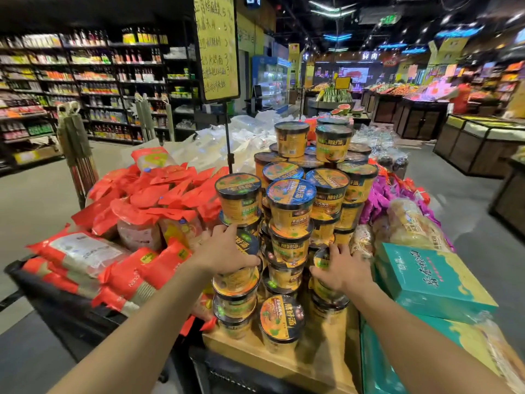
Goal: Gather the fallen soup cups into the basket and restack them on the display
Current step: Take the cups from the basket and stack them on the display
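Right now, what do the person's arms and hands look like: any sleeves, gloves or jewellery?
The left hand and right hand are bare, with no gloves, rings or watch visible. The left forearm and right forearm are bare too. No sleeve shows down to the frame edge, and no bands or markings can be seen.

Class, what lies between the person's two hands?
In the head view, a column of stacked soup cups stands between the left hand and right hand.

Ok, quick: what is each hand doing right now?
Left hand: grips a soup cup from above, on the left stack.
Right hand: grips a second soup cup, on the right stack.
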`<state>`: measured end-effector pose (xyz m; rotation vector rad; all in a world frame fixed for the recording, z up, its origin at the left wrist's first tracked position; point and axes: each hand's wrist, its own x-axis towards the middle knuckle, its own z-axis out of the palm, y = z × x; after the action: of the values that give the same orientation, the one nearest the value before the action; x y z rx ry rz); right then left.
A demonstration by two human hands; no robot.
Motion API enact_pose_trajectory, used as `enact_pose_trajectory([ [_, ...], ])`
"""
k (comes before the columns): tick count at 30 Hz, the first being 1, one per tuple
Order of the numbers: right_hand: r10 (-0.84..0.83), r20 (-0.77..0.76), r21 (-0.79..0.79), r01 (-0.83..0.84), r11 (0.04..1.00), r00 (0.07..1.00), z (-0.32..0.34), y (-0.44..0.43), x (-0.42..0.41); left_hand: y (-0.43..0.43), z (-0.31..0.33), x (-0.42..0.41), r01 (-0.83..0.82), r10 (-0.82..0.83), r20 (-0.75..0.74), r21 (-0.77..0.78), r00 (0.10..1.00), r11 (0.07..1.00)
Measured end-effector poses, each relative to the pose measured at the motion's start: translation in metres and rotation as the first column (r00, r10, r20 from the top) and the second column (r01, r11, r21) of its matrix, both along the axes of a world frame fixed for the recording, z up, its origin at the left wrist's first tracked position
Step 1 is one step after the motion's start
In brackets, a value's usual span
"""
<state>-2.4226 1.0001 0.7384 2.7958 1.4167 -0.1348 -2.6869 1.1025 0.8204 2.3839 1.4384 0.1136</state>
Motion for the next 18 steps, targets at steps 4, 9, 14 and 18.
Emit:
enact_pose_trajectory([
  [4, 0.000, 0.000, -0.009, 0.000, 1.000, 1.000, -0.002, 0.003, 0.000, 0.004, -0.001, -0.002, 0.015, -0.015, -0.010, -0.003, 1.000, 1.000],
  [9, -0.017, 0.008, -0.006, 0.017, 1.000, 1.000, 0.001, 0.004, -0.005, 0.006, 0.001, -0.005, 0.048, -0.048, -0.006, 0.020, 0.999, 0.999],
  [14, -0.038, 0.043, 0.044, 0.036, 0.998, 0.998, 0.009, -0.009, -0.019, 0.004, 0.003, -0.009, 0.103, -0.101, -0.018, 0.117, 0.995, 0.988],
  [18, -0.094, 0.081, 0.092, 0.086, 0.992, 0.992, 0.022, -0.032, -0.037, 0.003, 0.006, -0.004, 0.229, -0.226, -0.038, 0.183, 0.973, 0.956],
])
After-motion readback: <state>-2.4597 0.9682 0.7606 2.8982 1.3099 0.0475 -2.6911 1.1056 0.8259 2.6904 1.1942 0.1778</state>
